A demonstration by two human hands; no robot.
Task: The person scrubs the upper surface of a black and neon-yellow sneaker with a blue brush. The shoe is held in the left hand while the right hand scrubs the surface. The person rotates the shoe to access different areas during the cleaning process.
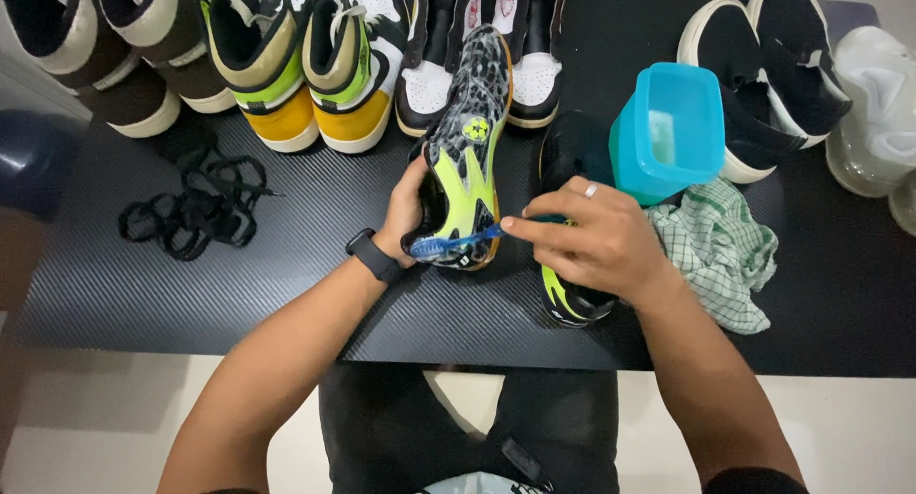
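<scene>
My left hand (405, 210) grips the grey-and-lime shoe (469, 150), sole up, near the black mat's (286, 294) front edge. My right hand (596, 241) pinches a blue toothbrush (456, 243), fingers closed, bristles touching the heel. A teal tub (668, 131) stands just beside.

Along the top of the frame stands a row of sneakers: a brown pair (114, 45) at upper left, then a yellow and green pair (305, 64). Loose black laces (196, 208) lie at left on the dark bench (143, 294). A turquoise tub (668, 131) stands right of centre, with a checked cloth (720, 251) just below it.
</scene>
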